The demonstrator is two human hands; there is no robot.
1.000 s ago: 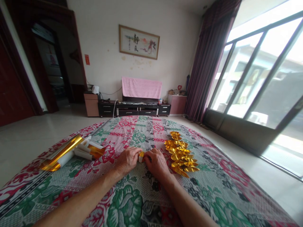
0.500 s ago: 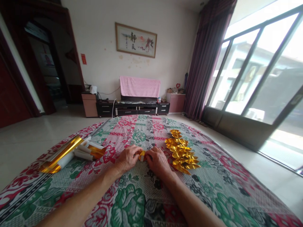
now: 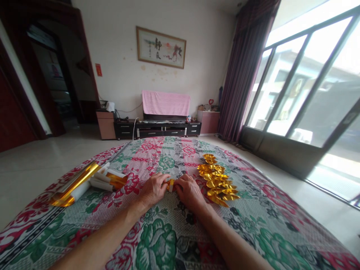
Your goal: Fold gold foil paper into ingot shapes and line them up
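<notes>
A small piece of folded gold foil paper (image 3: 170,185), with a pale strip showing, is pinched between my two hands just above the patterned cloth. My left hand (image 3: 154,189) grips its left end with the fingers closed. At the other end, my right hand (image 3: 189,190) has its thumb and fingers pressed on the paper. To the right of that hand, several folded gold paper pieces (image 3: 216,180) stand in a row. Sheets of gold foil paper (image 3: 77,183), some rolled with white undersides, lie on the left.
The flowered cloth (image 3: 157,243) covers the broad surface under my hands. Beyond it stand a low black cabinet (image 3: 126,130) and a pink cloth (image 3: 165,102) draped over something. A purple curtain (image 3: 244,75) hangs beside the glass doors on the right.
Both hands stay pinched on the gold foil paper with only slight finger movement. The paper between them is turned a little, and the view has shifted slightly.
</notes>
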